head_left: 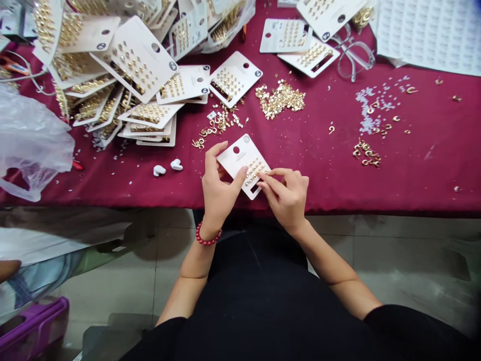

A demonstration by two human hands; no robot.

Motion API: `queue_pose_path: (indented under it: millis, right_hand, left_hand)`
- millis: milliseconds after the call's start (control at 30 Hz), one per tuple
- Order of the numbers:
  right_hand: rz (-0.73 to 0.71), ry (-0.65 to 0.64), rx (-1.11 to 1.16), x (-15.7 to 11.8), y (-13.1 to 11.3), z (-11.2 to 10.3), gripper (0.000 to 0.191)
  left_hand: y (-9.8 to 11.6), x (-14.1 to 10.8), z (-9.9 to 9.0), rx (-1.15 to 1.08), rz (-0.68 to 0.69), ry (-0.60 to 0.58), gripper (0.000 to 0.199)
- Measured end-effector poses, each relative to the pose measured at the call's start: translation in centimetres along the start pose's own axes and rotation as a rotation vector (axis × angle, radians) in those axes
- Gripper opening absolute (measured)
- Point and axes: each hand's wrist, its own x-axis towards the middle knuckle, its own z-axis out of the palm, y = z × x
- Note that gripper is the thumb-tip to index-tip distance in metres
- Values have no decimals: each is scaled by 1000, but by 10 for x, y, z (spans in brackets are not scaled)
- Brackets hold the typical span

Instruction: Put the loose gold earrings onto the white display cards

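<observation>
A white card with rows of gold studs (244, 156) is tilted over the front edge of the red cloth. My left hand (220, 185) grips its left side, thumb on the front near the studs and a red bead bracelet at the wrist. At the card's right side, my right hand (287, 193) has thumb and forefinger pinched by the studs; whatever may be between the fingertips is too small to make out. Beyond the card lie gold hooks and bits (218, 123) and a heap of small gold pieces (280, 99).
Stacked stud cards (139, 62) fill the back left, beside a plastic bag (33, 140). White earbuds (159, 170) lie left of my hands. Glasses (353, 57), clear bits (368, 113) and gold rings (366, 153) are on the right. A purple basket (35, 328) stands at lower left.
</observation>
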Motion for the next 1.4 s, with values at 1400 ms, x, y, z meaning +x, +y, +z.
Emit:
queue_pose_path:
  millis: [1400]
  right_hand:
    - [-59, -304, 121, 33, 27, -23, 22]
  left_hand:
    - [5, 9, 12, 476, 143, -362, 25]
